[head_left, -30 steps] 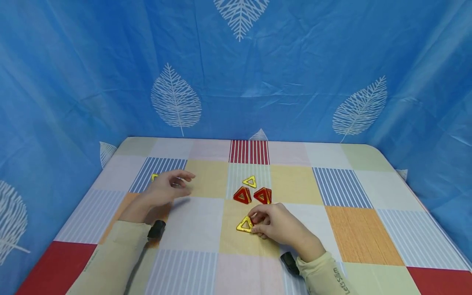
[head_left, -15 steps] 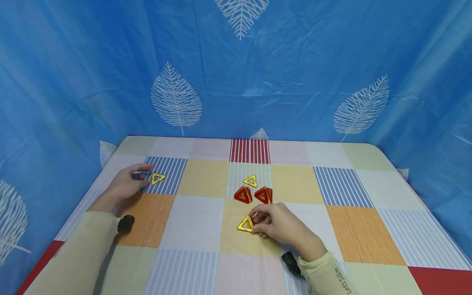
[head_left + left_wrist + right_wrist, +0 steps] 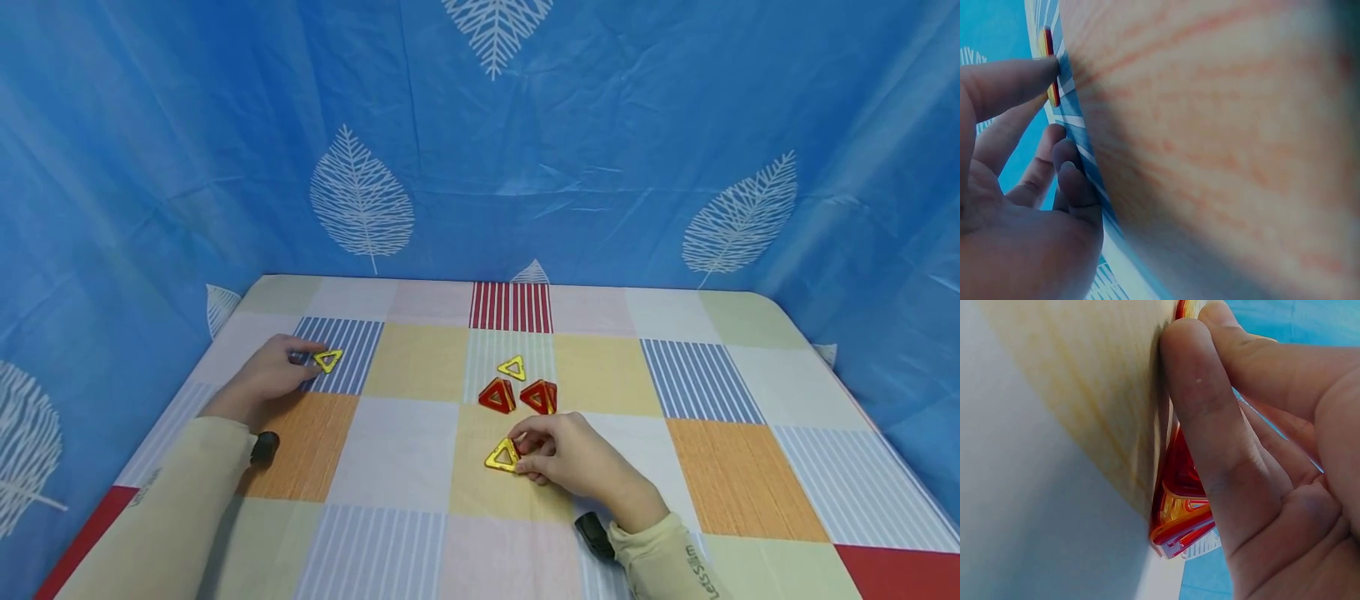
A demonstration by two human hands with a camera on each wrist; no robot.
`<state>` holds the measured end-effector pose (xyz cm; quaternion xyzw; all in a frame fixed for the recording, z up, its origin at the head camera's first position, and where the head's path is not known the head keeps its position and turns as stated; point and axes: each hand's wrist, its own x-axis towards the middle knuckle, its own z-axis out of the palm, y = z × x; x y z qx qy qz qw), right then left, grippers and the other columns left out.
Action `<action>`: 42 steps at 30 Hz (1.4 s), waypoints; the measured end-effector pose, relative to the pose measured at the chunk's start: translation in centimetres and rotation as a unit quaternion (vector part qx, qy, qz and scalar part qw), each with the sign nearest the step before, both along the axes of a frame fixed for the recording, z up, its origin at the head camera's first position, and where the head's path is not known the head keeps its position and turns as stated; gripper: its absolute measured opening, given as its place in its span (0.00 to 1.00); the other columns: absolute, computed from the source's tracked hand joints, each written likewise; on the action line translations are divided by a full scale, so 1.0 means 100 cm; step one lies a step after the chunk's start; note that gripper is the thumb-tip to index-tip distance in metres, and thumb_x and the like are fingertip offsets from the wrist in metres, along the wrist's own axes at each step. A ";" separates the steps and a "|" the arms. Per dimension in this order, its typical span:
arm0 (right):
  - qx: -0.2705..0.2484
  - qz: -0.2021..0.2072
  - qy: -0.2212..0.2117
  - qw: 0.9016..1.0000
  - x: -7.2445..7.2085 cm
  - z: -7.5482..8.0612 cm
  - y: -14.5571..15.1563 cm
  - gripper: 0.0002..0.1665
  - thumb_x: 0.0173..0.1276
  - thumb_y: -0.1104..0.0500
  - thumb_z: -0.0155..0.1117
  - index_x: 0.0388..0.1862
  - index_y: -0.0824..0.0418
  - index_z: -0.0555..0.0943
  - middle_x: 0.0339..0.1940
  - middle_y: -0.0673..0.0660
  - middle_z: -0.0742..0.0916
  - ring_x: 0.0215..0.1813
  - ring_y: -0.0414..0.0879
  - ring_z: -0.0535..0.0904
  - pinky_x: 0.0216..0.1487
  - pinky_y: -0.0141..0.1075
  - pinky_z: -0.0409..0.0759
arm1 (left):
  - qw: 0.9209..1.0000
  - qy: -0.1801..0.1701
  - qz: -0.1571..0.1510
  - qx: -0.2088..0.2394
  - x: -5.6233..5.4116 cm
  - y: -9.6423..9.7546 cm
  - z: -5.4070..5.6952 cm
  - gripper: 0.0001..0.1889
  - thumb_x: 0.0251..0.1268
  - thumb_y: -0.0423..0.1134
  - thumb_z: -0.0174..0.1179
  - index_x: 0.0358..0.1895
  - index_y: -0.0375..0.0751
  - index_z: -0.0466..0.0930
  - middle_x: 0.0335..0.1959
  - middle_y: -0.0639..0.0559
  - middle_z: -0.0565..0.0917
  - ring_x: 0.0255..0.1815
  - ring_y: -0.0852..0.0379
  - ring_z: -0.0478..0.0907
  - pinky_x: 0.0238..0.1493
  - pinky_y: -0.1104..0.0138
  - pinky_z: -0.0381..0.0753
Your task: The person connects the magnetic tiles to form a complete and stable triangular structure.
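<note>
My left hand [image 3: 273, 371] pinches a yellow triangular magnetic tile [image 3: 335, 359] with a hollow middle at the left of the table. In the left wrist view this tile [image 3: 1054, 95] stands edge-on between thumb and fingertip, with a red layer along one side. My right hand [image 3: 570, 454] grips another yellow triangular tile [image 3: 499, 467] by its right corner near the table's middle, with a bit of red at the fingertips. Beyond it sit two red triangular pieces [image 3: 491, 403], thick and with yellow parts. Farther back lies one more yellow triangular tile [image 3: 521, 369].
A patchwork-patterned cloth [image 3: 390, 454] covers the table. Blue curtains [image 3: 585, 150] with white leaf prints hang close behind and at both sides. A black wrist camera [image 3: 595, 535] sits below the right wrist, another [image 3: 264, 448] by the left.
My left hand has moved left from near the middle to the yellow tile and taken hold of it; the tile has turned slightly. The right hand stays where it was.
</note>
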<state>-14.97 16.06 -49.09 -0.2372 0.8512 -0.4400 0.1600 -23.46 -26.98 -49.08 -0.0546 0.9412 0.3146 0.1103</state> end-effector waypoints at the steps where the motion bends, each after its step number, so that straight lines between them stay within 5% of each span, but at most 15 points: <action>1: 0.000 0.000 0.001 1.000 0.000 0.000 0.000 0.14 0.62 0.65 0.75 0.47 0.63 0.84 0.31 0.50 0.85 0.24 0.43 0.83 0.27 0.35 0.83 | 1.000 0.003 0.001 -0.005 0.000 0.000 -0.001 0.25 0.71 0.37 0.58 0.69 0.33 0.73 0.69 0.25 0.59 0.65 0.28 0.59 0.66 0.36 0.59; 13: 0.004 0.000 0.006 1.000 0.000 0.002 -0.002 0.14 0.62 0.65 0.75 0.46 0.64 0.84 0.32 0.50 0.85 0.25 0.44 0.83 0.27 0.35 0.82 | 0.999 0.005 0.038 -0.004 0.001 0.002 0.000 0.24 0.71 0.43 0.63 0.63 0.32 0.77 0.67 0.26 0.65 0.62 0.31 0.64 0.66 0.37 0.61; 26: 0.008 0.000 0.014 1.000 0.000 0.001 -0.002 0.14 0.61 0.65 0.76 0.46 0.63 0.84 0.32 0.50 0.85 0.25 0.43 0.83 0.27 0.35 0.82 | 0.985 0.005 0.092 0.146 0.003 0.014 0.002 0.24 0.73 0.48 0.62 0.64 0.38 0.77 0.64 0.34 0.74 0.62 0.39 0.70 0.66 0.49 0.67; 36: 0.007 0.001 0.014 1.000 0.000 0.000 0.000 0.15 0.61 0.65 0.76 0.46 0.63 0.84 0.31 0.49 0.85 0.24 0.42 0.83 0.27 0.35 0.82 | 0.996 0.047 0.001 0.070 0.007 0.021 0.002 0.22 0.76 0.45 0.58 0.66 0.38 0.76 0.57 0.35 0.79 0.58 0.39 0.72 0.63 0.45 0.68; 42: 0.012 0.004 0.023 1.000 0.001 -0.002 0.001 0.14 0.62 0.64 0.76 0.47 0.63 0.84 0.32 0.49 0.85 0.24 0.42 0.83 0.27 0.35 0.82 | 0.997 0.045 -0.021 0.053 0.010 0.029 0.001 0.22 0.78 0.45 0.56 0.68 0.40 0.75 0.60 0.36 0.76 0.58 0.39 0.70 0.63 0.44 0.68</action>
